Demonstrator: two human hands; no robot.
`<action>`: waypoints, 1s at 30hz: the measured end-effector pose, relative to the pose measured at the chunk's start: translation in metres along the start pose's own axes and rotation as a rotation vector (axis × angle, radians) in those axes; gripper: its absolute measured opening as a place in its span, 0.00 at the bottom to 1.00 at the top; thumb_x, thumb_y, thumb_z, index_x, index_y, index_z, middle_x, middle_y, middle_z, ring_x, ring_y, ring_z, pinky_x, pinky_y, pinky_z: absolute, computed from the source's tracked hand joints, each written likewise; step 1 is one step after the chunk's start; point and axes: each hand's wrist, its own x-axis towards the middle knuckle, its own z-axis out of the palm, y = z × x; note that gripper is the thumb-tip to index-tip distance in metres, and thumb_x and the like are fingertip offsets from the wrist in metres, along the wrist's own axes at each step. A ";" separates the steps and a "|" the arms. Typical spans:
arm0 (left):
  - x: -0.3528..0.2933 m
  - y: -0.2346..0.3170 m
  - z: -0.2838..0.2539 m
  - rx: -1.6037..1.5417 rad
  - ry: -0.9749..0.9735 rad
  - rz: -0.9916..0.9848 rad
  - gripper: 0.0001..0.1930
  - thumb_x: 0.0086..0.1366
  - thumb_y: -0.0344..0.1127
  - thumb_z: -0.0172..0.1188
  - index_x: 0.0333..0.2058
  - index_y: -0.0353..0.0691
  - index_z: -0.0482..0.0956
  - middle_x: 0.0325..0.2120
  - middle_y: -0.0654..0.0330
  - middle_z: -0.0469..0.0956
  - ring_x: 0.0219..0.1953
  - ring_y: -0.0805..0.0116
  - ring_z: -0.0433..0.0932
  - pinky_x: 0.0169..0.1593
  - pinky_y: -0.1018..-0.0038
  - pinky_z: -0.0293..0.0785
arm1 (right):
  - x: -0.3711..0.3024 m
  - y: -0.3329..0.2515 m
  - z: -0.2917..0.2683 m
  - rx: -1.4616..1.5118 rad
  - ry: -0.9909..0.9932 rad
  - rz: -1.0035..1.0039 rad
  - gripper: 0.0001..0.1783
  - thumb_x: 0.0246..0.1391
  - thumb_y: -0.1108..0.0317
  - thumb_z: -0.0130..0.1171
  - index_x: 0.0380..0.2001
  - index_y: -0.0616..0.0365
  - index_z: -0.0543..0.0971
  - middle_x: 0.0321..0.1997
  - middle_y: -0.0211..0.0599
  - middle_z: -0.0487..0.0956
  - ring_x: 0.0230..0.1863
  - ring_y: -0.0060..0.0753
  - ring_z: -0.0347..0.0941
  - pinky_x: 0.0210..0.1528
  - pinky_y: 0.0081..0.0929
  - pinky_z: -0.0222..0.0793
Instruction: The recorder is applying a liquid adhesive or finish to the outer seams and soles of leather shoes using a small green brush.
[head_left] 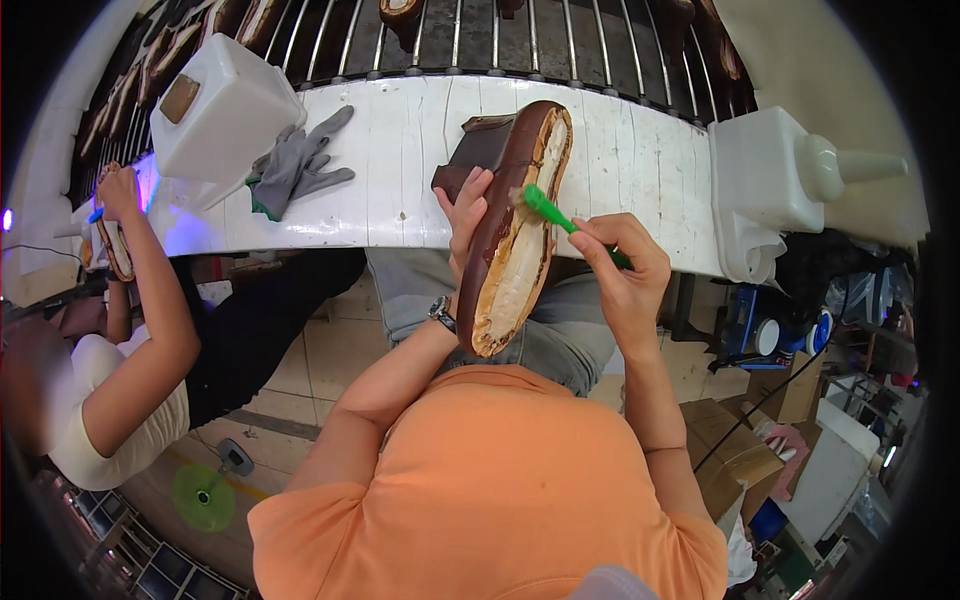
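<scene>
A brown leather shoe upper (485, 225) is held tilted over the near edge of the table, its underside facing up. That underside has a pale middle with a rough tan border around it. My left hand (466, 215) grips the shoe upper from its left side, fingers and thumb around it. Between the fingers of my right hand (628, 262) is a green-handled brush (550, 212). The brush's bristles touch the border of the underside near its middle. Part of the handle is hidden in my right hand.
On the white table (390, 170) lie grey gloves (298, 165) beside a white plastic container (225, 105). Another white container (770, 165) stands at the right end. Beyond, a roller conveyor (520, 45) carries more shoe uppers. At left, a co-worker's hand (118, 192) holds another shoe.
</scene>
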 end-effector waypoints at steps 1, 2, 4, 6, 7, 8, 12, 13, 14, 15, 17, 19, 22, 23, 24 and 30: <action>-0.001 -0.001 -0.001 -0.006 0.009 -0.004 0.42 0.50 0.34 0.72 0.60 0.49 0.57 0.58 0.46 0.64 0.64 0.50 0.60 0.66 0.46 0.19 | 0.003 0.003 0.000 -0.014 0.011 0.046 0.04 0.48 0.77 0.65 0.28 0.66 0.81 0.28 0.36 0.79 0.27 0.21 0.71 0.27 0.18 0.63; -0.003 -0.004 -0.005 0.128 -0.074 0.052 0.45 0.50 0.38 0.72 0.61 0.44 0.51 0.59 0.46 0.61 0.64 0.50 0.59 0.67 0.46 0.28 | 0.007 0.007 -0.001 -0.025 0.006 0.043 0.04 0.48 0.77 0.65 0.28 0.66 0.81 0.28 0.36 0.79 0.27 0.21 0.71 0.27 0.18 0.63; -0.005 -0.008 -0.009 0.256 -0.146 0.104 0.50 0.50 0.43 0.73 0.62 0.40 0.45 0.59 0.46 0.58 0.64 0.50 0.58 0.68 0.46 0.36 | 0.016 0.015 -0.001 -0.072 0.039 0.075 0.04 0.49 0.75 0.65 0.28 0.65 0.81 0.27 0.34 0.79 0.23 0.19 0.67 0.24 0.18 0.60; -0.006 -0.010 -0.009 0.263 -0.157 0.135 0.48 0.51 0.44 0.72 0.61 0.41 0.47 0.59 0.45 0.59 0.64 0.50 0.59 0.67 0.45 0.36 | 0.025 0.022 -0.002 -0.104 0.054 0.121 0.05 0.50 0.73 0.65 0.28 0.65 0.81 0.26 0.33 0.78 0.22 0.18 0.65 0.23 0.19 0.58; -0.007 -0.011 -0.009 0.255 -0.148 0.144 0.48 0.51 0.45 0.72 0.61 0.42 0.47 0.58 0.44 0.59 0.63 0.49 0.60 0.67 0.43 0.35 | 0.030 0.027 -0.003 -0.125 0.074 0.172 0.06 0.50 0.71 0.65 0.28 0.64 0.82 0.25 0.32 0.78 0.20 0.17 0.63 0.22 0.19 0.57; -0.007 -0.012 -0.010 0.248 -0.137 0.141 0.48 0.51 0.45 0.72 0.61 0.42 0.47 0.58 0.44 0.59 0.63 0.49 0.60 0.67 0.43 0.35 | 0.036 0.032 -0.003 -0.137 0.071 0.166 0.06 0.50 0.71 0.65 0.28 0.64 0.82 0.25 0.32 0.78 0.20 0.17 0.63 0.22 0.19 0.57; -0.008 -0.014 -0.010 0.216 -0.135 0.124 0.47 0.50 0.45 0.73 0.60 0.44 0.50 0.57 0.42 0.62 0.62 0.46 0.61 0.66 0.41 0.33 | 0.062 0.058 -0.005 -0.272 0.163 0.127 0.11 0.50 0.64 0.66 0.26 0.61 0.82 0.21 0.32 0.77 0.16 0.18 0.60 0.20 0.21 0.54; -0.008 -0.016 -0.010 0.211 -0.142 0.130 0.46 0.49 0.45 0.73 0.60 0.44 0.50 0.57 0.42 0.62 0.62 0.46 0.61 0.66 0.41 0.32 | 0.067 0.060 -0.006 -0.314 0.175 0.144 0.11 0.50 0.63 0.66 0.26 0.61 0.82 0.20 0.32 0.76 0.16 0.19 0.59 0.19 0.22 0.53; -0.008 -0.016 -0.010 0.206 -0.150 0.136 0.46 0.49 0.44 0.73 0.60 0.44 0.50 0.58 0.42 0.62 0.62 0.46 0.61 0.66 0.42 0.31 | 0.071 0.062 -0.007 -0.356 0.188 0.163 0.11 0.49 0.62 0.67 0.26 0.61 0.82 0.19 0.31 0.76 0.15 0.19 0.58 0.19 0.23 0.52; -0.008 -0.016 -0.011 0.207 -0.166 0.140 0.46 0.48 0.43 0.74 0.60 0.44 0.51 0.58 0.42 0.61 0.62 0.47 0.61 0.66 0.42 0.30 | 0.072 0.066 -0.009 -0.351 0.204 0.135 0.11 0.49 0.63 0.67 0.26 0.60 0.83 0.16 0.29 0.73 0.14 0.17 0.56 0.18 0.22 0.49; -0.007 -0.013 -0.010 0.124 -0.128 0.088 0.38 0.53 0.38 0.69 0.58 0.47 0.55 0.58 0.45 0.63 0.63 0.48 0.61 0.66 0.41 0.26 | 0.072 0.060 -0.013 -0.314 0.157 0.139 0.10 0.49 0.64 0.67 0.26 0.60 0.83 0.15 0.27 0.72 0.15 0.15 0.54 0.18 0.21 0.47; -0.005 -0.008 -0.009 0.042 -0.091 0.035 0.30 0.58 0.32 0.63 0.56 0.49 0.60 0.59 0.48 0.65 0.63 0.49 0.61 0.66 0.41 0.22 | 0.066 0.054 -0.015 -0.277 0.110 0.148 0.09 0.49 0.64 0.67 0.25 0.60 0.83 0.14 0.24 0.70 0.15 0.13 0.53 0.18 0.20 0.45; 0.001 -0.004 -0.008 0.025 -0.071 0.032 0.30 0.58 0.32 0.64 0.56 0.49 0.60 0.59 0.49 0.65 0.63 0.49 0.62 0.66 0.41 0.21 | 0.053 0.042 -0.019 -0.107 -0.009 0.207 0.08 0.51 0.68 0.66 0.25 0.63 0.82 0.14 0.15 0.64 0.17 0.08 0.51 0.20 0.15 0.40; 0.001 -0.003 -0.008 0.029 -0.074 0.032 0.30 0.57 0.32 0.64 0.57 0.48 0.60 0.59 0.49 0.65 0.63 0.49 0.62 0.66 0.41 0.21 | 0.048 0.036 -0.019 -0.072 -0.048 0.243 0.08 0.51 0.69 0.66 0.25 0.63 0.82 0.15 0.16 0.65 0.18 0.08 0.51 0.20 0.14 0.40; 0.001 -0.002 -0.007 0.032 -0.078 0.033 0.31 0.57 0.33 0.64 0.57 0.48 0.60 0.59 0.48 0.65 0.63 0.49 0.62 0.66 0.42 0.21 | 0.044 0.029 -0.021 -0.037 -0.088 0.280 0.08 0.51 0.70 0.66 0.25 0.63 0.81 0.15 0.16 0.65 0.18 0.08 0.52 0.20 0.14 0.41; 0.003 -0.004 -0.007 -0.013 -0.077 0.015 0.31 0.57 0.33 0.64 0.58 0.47 0.60 0.59 0.49 0.65 0.63 0.51 0.62 0.66 0.43 0.22 | 0.020 -0.001 -0.023 0.014 -0.200 0.209 0.04 0.48 0.75 0.66 0.26 0.65 0.82 0.23 0.28 0.77 0.23 0.13 0.64 0.25 0.15 0.56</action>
